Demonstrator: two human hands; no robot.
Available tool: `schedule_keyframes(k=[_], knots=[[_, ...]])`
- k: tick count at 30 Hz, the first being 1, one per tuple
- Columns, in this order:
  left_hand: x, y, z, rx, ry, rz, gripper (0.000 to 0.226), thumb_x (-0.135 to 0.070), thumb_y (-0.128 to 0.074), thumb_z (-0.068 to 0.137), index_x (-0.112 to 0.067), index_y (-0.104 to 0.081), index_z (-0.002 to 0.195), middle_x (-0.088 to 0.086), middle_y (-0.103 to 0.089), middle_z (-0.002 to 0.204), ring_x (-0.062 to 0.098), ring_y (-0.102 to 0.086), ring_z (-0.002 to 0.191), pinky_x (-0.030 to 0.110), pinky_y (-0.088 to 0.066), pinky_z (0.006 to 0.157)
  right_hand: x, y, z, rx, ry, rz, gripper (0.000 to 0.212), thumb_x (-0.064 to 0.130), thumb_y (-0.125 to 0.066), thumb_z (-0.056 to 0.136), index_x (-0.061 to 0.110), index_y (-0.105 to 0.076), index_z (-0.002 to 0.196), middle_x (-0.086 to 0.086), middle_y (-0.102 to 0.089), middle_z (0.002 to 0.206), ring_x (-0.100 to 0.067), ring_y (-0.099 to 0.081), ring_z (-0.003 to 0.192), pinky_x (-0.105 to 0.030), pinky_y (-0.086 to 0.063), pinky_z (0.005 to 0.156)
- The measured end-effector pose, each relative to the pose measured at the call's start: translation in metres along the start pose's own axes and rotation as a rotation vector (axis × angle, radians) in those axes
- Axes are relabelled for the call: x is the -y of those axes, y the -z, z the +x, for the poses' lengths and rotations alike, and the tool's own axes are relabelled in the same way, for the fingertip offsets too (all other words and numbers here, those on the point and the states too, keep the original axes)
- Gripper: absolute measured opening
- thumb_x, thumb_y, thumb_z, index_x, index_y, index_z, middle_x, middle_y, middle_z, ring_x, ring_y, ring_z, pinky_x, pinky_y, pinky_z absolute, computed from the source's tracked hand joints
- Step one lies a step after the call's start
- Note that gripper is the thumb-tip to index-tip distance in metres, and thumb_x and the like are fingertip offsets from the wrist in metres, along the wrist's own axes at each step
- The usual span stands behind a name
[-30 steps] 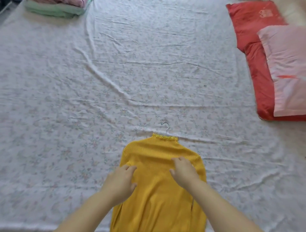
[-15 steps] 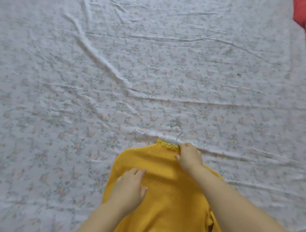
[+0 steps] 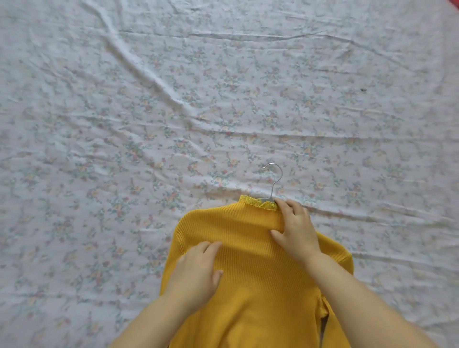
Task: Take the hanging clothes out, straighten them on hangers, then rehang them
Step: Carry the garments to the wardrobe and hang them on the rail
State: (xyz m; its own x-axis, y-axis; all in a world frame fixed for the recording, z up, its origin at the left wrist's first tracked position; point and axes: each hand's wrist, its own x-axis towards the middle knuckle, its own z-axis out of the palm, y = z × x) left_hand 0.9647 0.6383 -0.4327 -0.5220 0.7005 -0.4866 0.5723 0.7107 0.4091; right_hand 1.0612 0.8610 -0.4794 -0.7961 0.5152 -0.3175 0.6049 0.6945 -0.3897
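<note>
A mustard-yellow ribbed sweater (image 3: 250, 263) with a frilled collar lies face up on the bed, on a hanger whose metal hook (image 3: 276, 186) sticks out past the neck. My right hand (image 3: 295, 228) grips the right side of the collar just below the hook, fingers over the edge and thumb on the front. My left hand (image 3: 196, 273) rests flat on the sweater's left chest, fingers spread. The hanger's body is hidden inside the sweater, and the sweater's lower part runs out of view.
A wrinkled white floral bedsheet (image 3: 173, 111) fills the whole view around the sweater. A sliver of red fabric (image 3: 455, 2) shows at the top right corner.
My right hand has moved from the sweater's chest up to the collar by the hook and taken hold of it. My left hand stays on the left chest. The view has tilted down.
</note>
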Motion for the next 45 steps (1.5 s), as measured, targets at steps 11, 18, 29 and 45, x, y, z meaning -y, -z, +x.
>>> schedule_keyframes(k=[11, 18, 29, 45], knots=[[-0.028, 0.102, -0.092, -0.302, -0.066, 0.126, 0.066, -0.046, -0.046, 0.091, -0.033, -0.012, 0.146, -0.011, -0.03, 0.14, 0.012, -0.021, 0.135, 0.039, 0.001, 0.114, 0.129, 0.117, -0.139, -0.308, 0.27, -0.047, 0.082, 0.014, -0.089, 0.049, 0.007, -0.056, 0.124, -0.011, -0.058, 0.11, -0.028, -0.056, 0.101, -0.04, -0.049, 0.088], [-0.006, 0.158, -0.21, -0.544, -0.206, -0.08, 0.055, -0.03, -0.079, 0.056, -0.028, -0.062, 0.108, -0.01, -0.058, 0.07, 0.013, -0.058, 0.057, 0.023, -0.042, 0.05, 0.21, 0.168, -0.205, -0.248, 0.473, -0.078, 0.091, 0.027, -0.092, 0.043, 0.023, -0.054, 0.126, 0.001, -0.059, 0.109, -0.021, -0.062, 0.093, -0.028, -0.055, 0.068], [0.014, 0.194, -0.41, -1.052, 0.308, -0.159, 0.053, -0.053, -0.048, 0.073, -0.021, -0.068, 0.111, -0.006, -0.058, 0.07, 0.012, -0.056, 0.06, 0.024, -0.043, 0.054, 0.331, 0.216, -0.231, -0.365, 1.117, -0.123, 0.047, 0.049, -0.041, 0.087, 0.023, -0.06, 0.12, 0.005, -0.063, 0.081, -0.016, -0.063, 0.067, -0.027, -0.051, 0.061], [0.088, 0.126, -0.729, -1.616, 1.038, 0.015, 0.057, -0.053, -0.037, 0.088, -0.012, -0.062, 0.118, 0.001, -0.064, 0.109, 0.015, -0.054, 0.101, 0.032, -0.039, 0.09, 0.637, 0.138, -0.441, -0.36, 2.03, 0.0, 0.044, 0.049, -0.041, 0.089, 0.023, -0.067, 0.114, 0.006, -0.061, 0.071, -0.011, -0.058, 0.053, -0.022, -0.039, 0.032]])
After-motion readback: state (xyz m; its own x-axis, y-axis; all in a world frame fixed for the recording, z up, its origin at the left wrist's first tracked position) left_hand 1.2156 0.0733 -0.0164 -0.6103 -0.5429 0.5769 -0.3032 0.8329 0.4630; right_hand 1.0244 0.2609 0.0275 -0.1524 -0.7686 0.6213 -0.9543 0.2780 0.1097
